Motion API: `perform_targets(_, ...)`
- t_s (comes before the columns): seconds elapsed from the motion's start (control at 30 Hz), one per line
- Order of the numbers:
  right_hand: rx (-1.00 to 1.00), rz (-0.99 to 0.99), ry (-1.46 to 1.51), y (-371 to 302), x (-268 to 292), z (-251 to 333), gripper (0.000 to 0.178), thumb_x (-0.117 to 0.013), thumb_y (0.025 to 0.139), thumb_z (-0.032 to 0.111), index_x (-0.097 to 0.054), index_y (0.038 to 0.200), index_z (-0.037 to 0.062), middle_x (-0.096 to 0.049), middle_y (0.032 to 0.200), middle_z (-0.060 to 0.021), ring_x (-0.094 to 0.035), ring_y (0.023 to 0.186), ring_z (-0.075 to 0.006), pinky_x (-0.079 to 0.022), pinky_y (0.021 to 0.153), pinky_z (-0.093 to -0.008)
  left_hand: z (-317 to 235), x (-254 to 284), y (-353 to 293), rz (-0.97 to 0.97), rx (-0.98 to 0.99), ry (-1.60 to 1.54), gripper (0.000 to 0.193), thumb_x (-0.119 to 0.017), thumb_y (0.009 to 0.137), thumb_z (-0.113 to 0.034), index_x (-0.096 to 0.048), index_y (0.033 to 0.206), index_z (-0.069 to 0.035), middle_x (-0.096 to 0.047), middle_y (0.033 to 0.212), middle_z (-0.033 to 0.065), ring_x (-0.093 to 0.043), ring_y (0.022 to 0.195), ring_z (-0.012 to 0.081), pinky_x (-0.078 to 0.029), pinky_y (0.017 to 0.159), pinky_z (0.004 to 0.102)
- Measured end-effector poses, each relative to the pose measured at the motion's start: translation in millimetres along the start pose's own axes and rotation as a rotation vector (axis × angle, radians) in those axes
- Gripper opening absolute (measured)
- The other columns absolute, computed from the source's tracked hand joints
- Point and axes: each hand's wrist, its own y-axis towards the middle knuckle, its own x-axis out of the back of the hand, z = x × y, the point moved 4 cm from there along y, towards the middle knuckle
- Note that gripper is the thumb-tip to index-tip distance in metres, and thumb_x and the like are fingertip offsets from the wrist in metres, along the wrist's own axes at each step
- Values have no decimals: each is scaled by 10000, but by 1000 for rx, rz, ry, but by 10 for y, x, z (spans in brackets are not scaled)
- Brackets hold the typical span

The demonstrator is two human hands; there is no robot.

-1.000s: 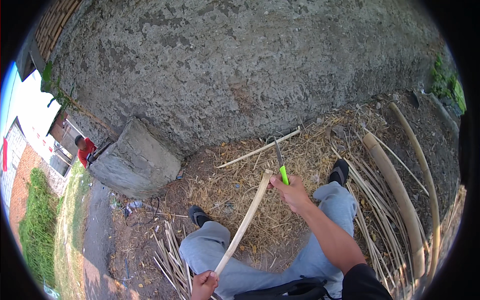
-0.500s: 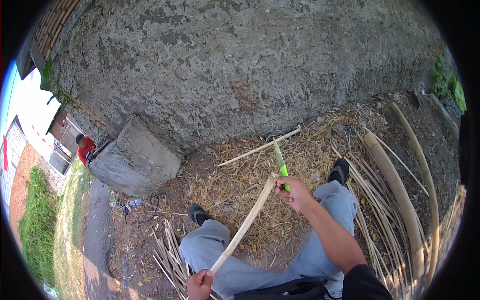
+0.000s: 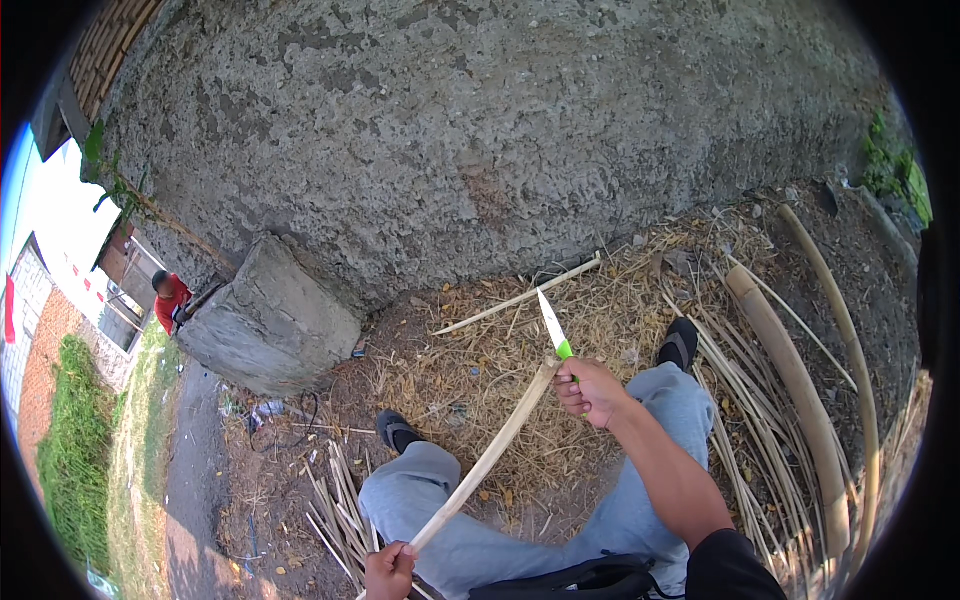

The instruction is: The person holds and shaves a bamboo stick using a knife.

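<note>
Compared with half a second ago, the green-handled knife (image 3: 553,322) is leaning more to the left and is showing the broad, bright face of its blade, so the right hand (image 3: 592,391) seems to be turning it. This right hand is closing around the handle just right of the frame's centre, and it is sitting slightly lower and more to the right than before. The left hand (image 3: 389,571), at the bottom edge left of the middle, is moving a little to the left and is pinching the lower part of the pale bamboo strip (image 3: 500,442). The strip is rising obliquely from there to the centre, its upper end lying just beside the right fingers. For the work, I judge this to be a change of blade angle, with the strip remaining under control.

Some things are staying unclear. The right fingers are covering most of the handle, and I cannot tell if the blade is touching the strip or if the thumb is pressing its end. The left hand is hiding the strip's lower end. At far left, a person in red (image 3: 172,300) is partly disappearing behind the concrete block (image 3: 280,325).
</note>
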Motion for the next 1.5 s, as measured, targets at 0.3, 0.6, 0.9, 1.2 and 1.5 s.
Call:
perform_targets(0.3, 146, -163, -24, -37, 238, 170, 179, -532, 886, 154, -487, 724, 92, -417, 584, 52, -303, 423, -50, -224, 386, -246, 123, 358, 45, -126, 26, 328, 209, -547, 932, -208, -656, 903, -32, -568, 669, 229, -572, 577, 371, -433, 548, 450)
perform_targets(0.6, 1045, -638, -1259, -264, -4, 190, 348, -696, 882, 272, -649, 1062, -21, -619, 686, -122, -569, 518, -269, -440, 516, -385, 371, 93, 69, -131, 174, -393, 273, -529, 984, -223, -597, 789, -44, -468, 603, -3, -442, 547, 91, -355, 490, 274)
perform_targets(0.9, 799, -275, -1130, -405, -341, -327, 251, -589, 954, 217, -661, 1000, -19, -657, 730, -156, -625, 547, -298, -499, 523, -380, -18, -390, 90, 58, 445, -815, 303, -510, 1008, -260, -545, 756, -94, -410, 571, -48, -359, 471, 64, -251, 429, 213)
perform_targets(1.2, 1047, 66, -1330, -521, -672, -706, 291, -666, 894, 218, -634, 1092, 6, -698, 835, -164, -672, 572, -259, -529, 469, -356, -150, -635, 64, 177, 515, -971, 248, -487, 1006, -214, -559, 826, -59, -402, 546, -26, -341, 430, 68, -244, 387, 215)
perform_targets(1.5, 1158, 69, -1244, -542, -685, -758, 358, -688, 880, 245, -569, 1120, 9, -707, 825, -161, -660, 508, -260, -492, 392, -360, -157, -714, 48, 328, 600, -1163, 272, -475, 993, -260, -556, 857, -39, -370, 526, -15, -331, 413, 94, -241, 363, 242)
